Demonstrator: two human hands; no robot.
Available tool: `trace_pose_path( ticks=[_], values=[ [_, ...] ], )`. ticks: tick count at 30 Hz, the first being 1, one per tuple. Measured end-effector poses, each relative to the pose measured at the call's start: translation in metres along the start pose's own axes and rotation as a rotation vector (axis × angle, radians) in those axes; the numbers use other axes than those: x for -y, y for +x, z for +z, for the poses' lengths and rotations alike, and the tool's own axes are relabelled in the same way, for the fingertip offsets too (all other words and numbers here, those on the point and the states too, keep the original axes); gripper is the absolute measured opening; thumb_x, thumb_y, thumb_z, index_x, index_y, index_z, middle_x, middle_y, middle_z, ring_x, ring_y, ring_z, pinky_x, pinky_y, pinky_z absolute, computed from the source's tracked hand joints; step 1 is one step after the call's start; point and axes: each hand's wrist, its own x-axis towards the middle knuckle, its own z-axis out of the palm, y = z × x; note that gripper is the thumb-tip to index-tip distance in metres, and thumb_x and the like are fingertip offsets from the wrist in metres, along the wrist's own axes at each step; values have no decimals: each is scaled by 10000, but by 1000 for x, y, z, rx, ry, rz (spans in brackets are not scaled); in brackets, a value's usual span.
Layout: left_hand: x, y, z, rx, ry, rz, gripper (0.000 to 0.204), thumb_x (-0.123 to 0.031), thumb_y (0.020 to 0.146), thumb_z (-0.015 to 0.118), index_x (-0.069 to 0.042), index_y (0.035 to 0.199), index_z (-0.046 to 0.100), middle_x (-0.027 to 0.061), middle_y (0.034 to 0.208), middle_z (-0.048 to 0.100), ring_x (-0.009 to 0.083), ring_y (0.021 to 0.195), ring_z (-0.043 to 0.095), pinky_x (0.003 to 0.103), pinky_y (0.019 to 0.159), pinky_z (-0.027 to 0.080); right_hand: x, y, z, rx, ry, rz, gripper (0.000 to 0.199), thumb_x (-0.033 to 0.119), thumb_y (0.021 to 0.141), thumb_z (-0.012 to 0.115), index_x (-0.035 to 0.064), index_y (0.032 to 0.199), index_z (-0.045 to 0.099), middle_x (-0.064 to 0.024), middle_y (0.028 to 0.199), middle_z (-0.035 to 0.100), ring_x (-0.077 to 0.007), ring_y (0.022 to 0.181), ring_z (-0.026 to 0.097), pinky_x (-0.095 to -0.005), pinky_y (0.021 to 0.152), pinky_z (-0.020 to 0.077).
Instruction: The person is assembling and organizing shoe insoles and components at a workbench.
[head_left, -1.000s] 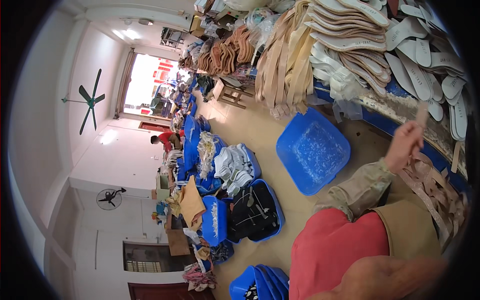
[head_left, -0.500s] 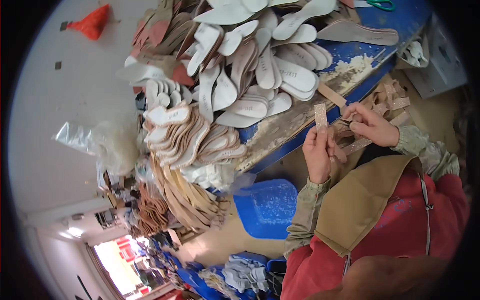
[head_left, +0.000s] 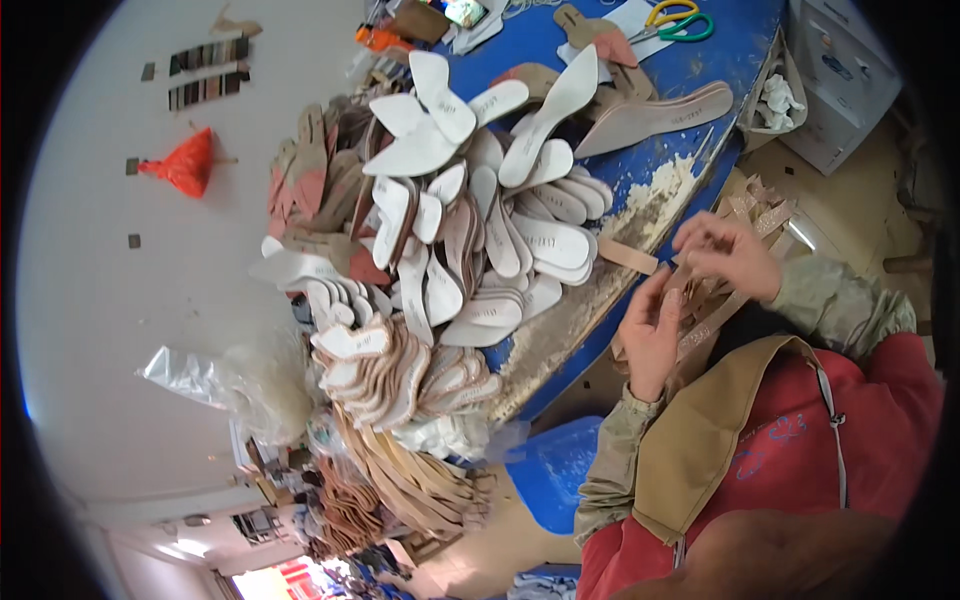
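My left hand (head_left: 650, 335) is closed, its thumb and fingers together on a glittery pinkish strip, mostly hidden by the fingers. Just beyond it, my right hand (head_left: 730, 255) is curled in a pinch and slightly blurred; what lies between its fingertips cannot be made out. Several long glittery strips (head_left: 708, 325) hang in loops below and behind both hands. A plain tan strip (head_left: 628, 256) sticks out over the worn table edge, close to my left fingertips. Piles of white and beige insoles (head_left: 555, 245) cover the table to the left of my hands.
The blue table (head_left: 640, 150) has a scuffed, glue-crusted edge. Scissors (head_left: 680, 22) with yellow and green handles lie at its far end. A blue bin (head_left: 555, 480) stands below the near end. A grey metal cabinet (head_left: 835, 85) and an open bag (head_left: 775, 105) stand to the right.
The view has shifted, showing more of the table's far end. The upright glittery strip end above my left hand no longer shows. My right hand has lifted slightly and blurred.
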Motion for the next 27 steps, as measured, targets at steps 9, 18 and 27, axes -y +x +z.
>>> trace_pose_path(
  ticks=[9, 18, 27],
  values=[
    [-85, 119, 45, -241, 1103, 718, 328, -53, 763, 643, -36, 1089, 611, 110, 1025, 601, 273, 913, 545, 352, 824, 425, 99, 11, -123, -311, 76, -206, 81, 9, 836, 574, 5, 906, 615, -14, 686, 575, -75, 588, 514, -171, 576, 413],
    [-101, 222, 55, 113, 1089, 910, 277, -65, 755, 640, -55, 1030, 612, 125, 1091, 573, 313, 991, 528, 443, 900, 386, 84, 57, -143, -216, -28, -424, 83, 94, 904, 567, 23, 932, 598, -19, 754, 566, -60, 573, 437, -182, 540, 385],
    [-107, 333, 129, 88, 1612, 1182, 402, -76, 749, 626, -50, 1150, 599, 150, 1189, 584, 352, 1096, 542, 435, 953, 409, 100, 46, -136, -87, 149, -278, 80, 21, 879, 565, 13, 939, 617, -10, 745, 568, -73, 545, 481, -194, 511, 404]
  ],
)
